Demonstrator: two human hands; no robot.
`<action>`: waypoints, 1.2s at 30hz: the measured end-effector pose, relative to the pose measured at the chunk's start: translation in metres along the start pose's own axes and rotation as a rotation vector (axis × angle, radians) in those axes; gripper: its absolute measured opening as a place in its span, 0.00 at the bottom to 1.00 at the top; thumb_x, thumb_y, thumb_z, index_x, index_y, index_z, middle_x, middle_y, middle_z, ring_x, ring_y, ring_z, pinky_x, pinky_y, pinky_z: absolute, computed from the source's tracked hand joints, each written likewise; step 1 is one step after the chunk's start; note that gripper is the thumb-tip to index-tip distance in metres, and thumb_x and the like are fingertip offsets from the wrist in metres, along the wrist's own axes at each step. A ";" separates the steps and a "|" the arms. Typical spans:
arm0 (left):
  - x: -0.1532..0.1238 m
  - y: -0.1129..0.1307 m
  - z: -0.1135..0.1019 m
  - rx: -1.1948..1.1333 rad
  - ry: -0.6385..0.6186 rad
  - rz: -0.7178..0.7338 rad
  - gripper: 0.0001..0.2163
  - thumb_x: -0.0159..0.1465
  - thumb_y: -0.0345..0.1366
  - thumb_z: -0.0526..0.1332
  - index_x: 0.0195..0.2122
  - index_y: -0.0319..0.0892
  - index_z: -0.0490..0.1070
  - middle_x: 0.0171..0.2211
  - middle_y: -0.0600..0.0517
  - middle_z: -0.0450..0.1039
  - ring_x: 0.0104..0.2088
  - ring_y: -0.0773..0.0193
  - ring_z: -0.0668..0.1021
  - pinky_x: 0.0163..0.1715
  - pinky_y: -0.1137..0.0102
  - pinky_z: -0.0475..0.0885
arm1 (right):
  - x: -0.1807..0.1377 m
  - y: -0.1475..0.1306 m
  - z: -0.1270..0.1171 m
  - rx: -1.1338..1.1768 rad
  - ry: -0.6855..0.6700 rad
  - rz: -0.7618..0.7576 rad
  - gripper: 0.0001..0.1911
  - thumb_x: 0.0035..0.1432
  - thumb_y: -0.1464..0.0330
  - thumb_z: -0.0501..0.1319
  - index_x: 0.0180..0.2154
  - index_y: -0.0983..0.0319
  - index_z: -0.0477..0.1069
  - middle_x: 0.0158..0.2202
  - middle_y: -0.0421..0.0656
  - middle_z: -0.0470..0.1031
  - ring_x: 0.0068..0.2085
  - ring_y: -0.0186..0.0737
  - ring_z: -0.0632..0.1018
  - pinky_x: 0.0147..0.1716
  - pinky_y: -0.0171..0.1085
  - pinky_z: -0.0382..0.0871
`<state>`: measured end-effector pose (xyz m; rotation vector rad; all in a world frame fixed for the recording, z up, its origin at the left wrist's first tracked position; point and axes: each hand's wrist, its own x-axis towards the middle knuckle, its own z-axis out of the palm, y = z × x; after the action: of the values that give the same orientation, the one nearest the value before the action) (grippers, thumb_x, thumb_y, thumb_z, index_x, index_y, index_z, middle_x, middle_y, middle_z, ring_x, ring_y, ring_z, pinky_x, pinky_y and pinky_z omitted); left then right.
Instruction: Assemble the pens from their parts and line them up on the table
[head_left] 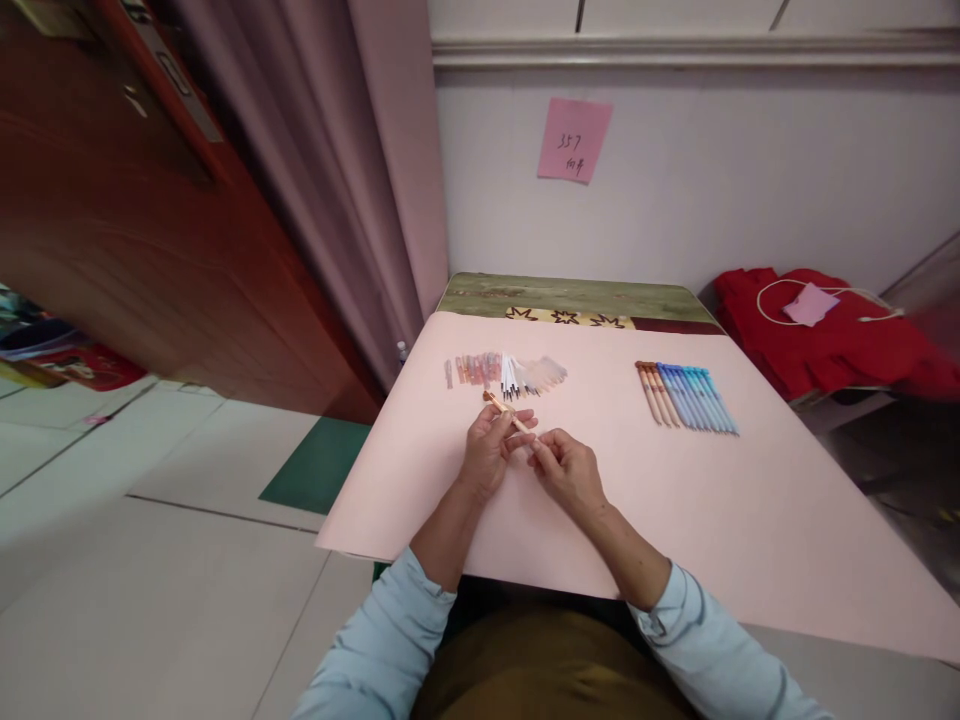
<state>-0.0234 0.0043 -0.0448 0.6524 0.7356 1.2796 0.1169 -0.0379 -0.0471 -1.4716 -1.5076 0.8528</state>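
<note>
My left hand [489, 446] is closed round an orange pen [501, 408] whose tip points up and to the left. My right hand [566, 467] pinches the pen's near end, right beside the left hand. Both hands rest over the pink sheet [675, 500] covering the table. Just beyond them lies a pile of pen parts [504, 372]: clear barrels, white refills and orange pieces. To the right lies a row of assembled pens [686, 396], orange ones on the left and blue ones on the right.
A red cloth [825, 335] with a white cable and a pink slip lies at the right. A pink note [574, 140] is stuck on the wall. A curtain and a wooden door stand at the left, with tiled floor below.
</note>
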 end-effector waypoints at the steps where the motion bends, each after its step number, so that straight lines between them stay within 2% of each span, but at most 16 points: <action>1: 0.000 0.001 0.000 -0.003 -0.008 -0.012 0.15 0.58 0.41 0.68 0.40 0.39 0.67 0.39 0.42 0.79 0.41 0.58 0.81 0.32 0.72 0.77 | 0.000 0.000 0.000 0.004 -0.005 -0.004 0.16 0.63 0.56 0.56 0.30 0.59 0.71 0.23 0.39 0.77 0.23 0.35 0.75 0.26 0.32 0.66; 4: -0.002 0.002 0.002 -0.001 -0.015 -0.022 0.16 0.58 0.41 0.68 0.40 0.38 0.67 0.40 0.42 0.78 0.40 0.58 0.81 0.30 0.73 0.77 | 0.000 0.001 0.000 0.027 -0.030 -0.025 0.18 0.66 0.56 0.53 0.30 0.59 0.71 0.22 0.39 0.77 0.23 0.36 0.75 0.27 0.33 0.67; 9: -0.004 0.002 0.006 0.000 -0.005 0.012 0.12 0.59 0.40 0.67 0.36 0.38 0.68 0.33 0.47 0.77 0.31 0.68 0.79 0.31 0.77 0.75 | 0.001 0.002 0.002 0.069 -0.118 -0.015 0.22 0.67 0.53 0.50 0.29 0.58 0.72 0.18 0.39 0.74 0.19 0.36 0.73 0.25 0.34 0.67; 12: -0.004 0.002 0.006 0.006 0.015 0.035 0.12 0.59 0.40 0.67 0.35 0.38 0.68 0.32 0.49 0.77 0.30 0.69 0.78 0.30 0.76 0.74 | 0.001 -0.001 0.002 0.049 -0.138 -0.004 0.22 0.67 0.54 0.49 0.30 0.58 0.73 0.19 0.39 0.74 0.20 0.36 0.72 0.26 0.34 0.67; 14: -0.004 0.002 0.006 0.014 0.029 0.059 0.12 0.59 0.41 0.67 0.35 0.39 0.68 0.32 0.49 0.76 0.29 0.69 0.78 0.31 0.76 0.74 | 0.001 -0.004 0.002 0.031 -0.119 -0.011 0.19 0.66 0.56 0.50 0.34 0.58 0.73 0.20 0.38 0.75 0.21 0.36 0.73 0.27 0.34 0.67; 17: -0.003 0.002 0.004 0.012 0.056 0.078 0.13 0.58 0.41 0.67 0.35 0.39 0.68 0.32 0.50 0.76 0.29 0.69 0.78 0.32 0.75 0.75 | 0.000 -0.004 0.004 -0.014 -0.049 -0.022 0.13 0.61 0.57 0.58 0.43 0.58 0.70 0.22 0.36 0.74 0.22 0.36 0.73 0.25 0.33 0.65; 20: -0.002 0.001 0.004 0.014 0.055 0.074 0.13 0.58 0.41 0.68 0.35 0.39 0.68 0.31 0.50 0.76 0.29 0.70 0.78 0.33 0.75 0.75 | -0.002 -0.002 0.006 -0.028 0.003 -0.001 0.12 0.57 0.57 0.62 0.37 0.58 0.69 0.22 0.35 0.73 0.22 0.35 0.71 0.23 0.32 0.63; 22: -0.003 0.001 0.005 0.016 0.044 0.074 0.13 0.58 0.41 0.68 0.35 0.38 0.68 0.31 0.50 0.76 0.29 0.71 0.78 0.34 0.75 0.75 | -0.003 0.000 0.008 0.014 0.008 0.017 0.12 0.59 0.57 0.60 0.33 0.59 0.69 0.22 0.37 0.74 0.22 0.35 0.72 0.24 0.32 0.64; 27: -0.005 0.003 0.008 -0.005 0.026 0.021 0.14 0.58 0.42 0.68 0.36 0.38 0.69 0.34 0.48 0.78 0.31 0.69 0.80 0.35 0.75 0.76 | -0.003 0.002 0.009 0.112 -0.056 0.000 0.19 0.66 0.54 0.52 0.33 0.59 0.72 0.27 0.42 0.79 0.26 0.38 0.78 0.30 0.35 0.71; 31: -0.006 0.006 0.007 -0.010 0.034 0.004 0.14 0.58 0.42 0.68 0.36 0.39 0.69 0.34 0.48 0.78 0.32 0.66 0.81 0.34 0.74 0.76 | 0.000 0.003 0.008 0.147 -0.098 0.003 0.24 0.67 0.52 0.49 0.31 0.59 0.73 0.25 0.43 0.79 0.25 0.38 0.78 0.30 0.36 0.71; 33: -0.005 0.006 0.006 -0.009 0.055 0.037 0.13 0.58 0.42 0.68 0.35 0.39 0.68 0.33 0.48 0.78 0.31 0.67 0.80 0.33 0.74 0.76 | 0.000 0.002 0.007 0.121 -0.089 -0.004 0.21 0.65 0.52 0.52 0.35 0.59 0.74 0.25 0.41 0.78 0.26 0.38 0.77 0.30 0.35 0.71; 36: -0.004 0.003 0.005 -0.007 0.056 0.050 0.14 0.58 0.42 0.68 0.36 0.38 0.68 0.32 0.48 0.77 0.30 0.66 0.80 0.33 0.73 0.76 | 0.000 0.001 0.007 0.068 -0.014 -0.002 0.18 0.58 0.53 0.62 0.42 0.60 0.71 0.23 0.37 0.75 0.24 0.36 0.73 0.25 0.33 0.68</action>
<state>-0.0215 0.0011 -0.0389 0.6353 0.7642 1.3502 0.1104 -0.0368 -0.0508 -1.4170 -1.4764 0.9064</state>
